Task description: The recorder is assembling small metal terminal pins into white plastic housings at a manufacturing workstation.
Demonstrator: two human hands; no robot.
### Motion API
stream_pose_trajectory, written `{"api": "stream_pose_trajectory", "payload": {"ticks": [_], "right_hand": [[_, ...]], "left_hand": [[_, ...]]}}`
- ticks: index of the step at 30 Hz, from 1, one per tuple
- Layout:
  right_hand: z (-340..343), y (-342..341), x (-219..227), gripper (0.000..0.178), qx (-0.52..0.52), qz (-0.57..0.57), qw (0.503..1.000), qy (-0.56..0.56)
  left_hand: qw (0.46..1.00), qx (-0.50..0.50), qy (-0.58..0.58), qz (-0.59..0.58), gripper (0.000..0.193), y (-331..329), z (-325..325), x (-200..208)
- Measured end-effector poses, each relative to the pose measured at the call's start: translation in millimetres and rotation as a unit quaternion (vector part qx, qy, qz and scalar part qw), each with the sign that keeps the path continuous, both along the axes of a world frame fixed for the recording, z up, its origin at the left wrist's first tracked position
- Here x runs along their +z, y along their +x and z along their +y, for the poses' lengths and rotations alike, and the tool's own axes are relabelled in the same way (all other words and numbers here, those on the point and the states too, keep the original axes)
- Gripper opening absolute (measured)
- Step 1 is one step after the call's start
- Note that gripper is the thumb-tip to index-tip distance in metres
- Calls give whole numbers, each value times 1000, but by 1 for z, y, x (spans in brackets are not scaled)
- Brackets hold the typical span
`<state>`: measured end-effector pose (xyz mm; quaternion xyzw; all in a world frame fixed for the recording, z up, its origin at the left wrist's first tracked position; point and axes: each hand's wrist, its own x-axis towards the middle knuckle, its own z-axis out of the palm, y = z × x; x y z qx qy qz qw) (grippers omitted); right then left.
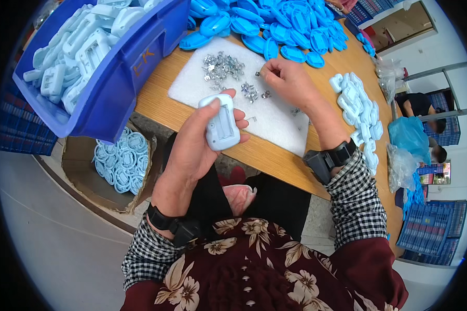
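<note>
My left hand (192,137) is wrapped round a light blue plastic battery housing (222,124), its hollow compartment facing up, held just over the table's near edge. Thumb and forefinger of my right hand (290,84) pinch a small, dark-looking metal contact piece (258,74) above a white foam sheet (189,83). On that sheet lies a heap of shiny metal contact pieces (223,67). A smaller cluster of metal pieces (249,93) sits below my right fingertips, and a few loose ones are scattered nearby.
A blue bin (114,96) full of light blue housings stands at the left. Below it, a cardboard box (80,166) holds ring-shaped parts. Bright blue oval shells (296,28) are piled at the back. More light blue housings (359,103) and plastic bags (401,166) lie to the right.
</note>
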<state>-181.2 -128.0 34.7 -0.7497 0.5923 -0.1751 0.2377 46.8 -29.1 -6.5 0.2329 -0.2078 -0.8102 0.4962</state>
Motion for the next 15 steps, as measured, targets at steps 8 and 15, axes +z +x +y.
{"api": "stream_pose_trajectory", "payload": {"ticks": [8,15], "right_hand": [[82,24,10,19,-19,-273,944,185],[120,27,-1,17,-54,-349,917,183]], "left_hand": [[986,113,-26,-119,55,-22,19,9],[955,140,-91,-246,48,-32,29,10]]}}
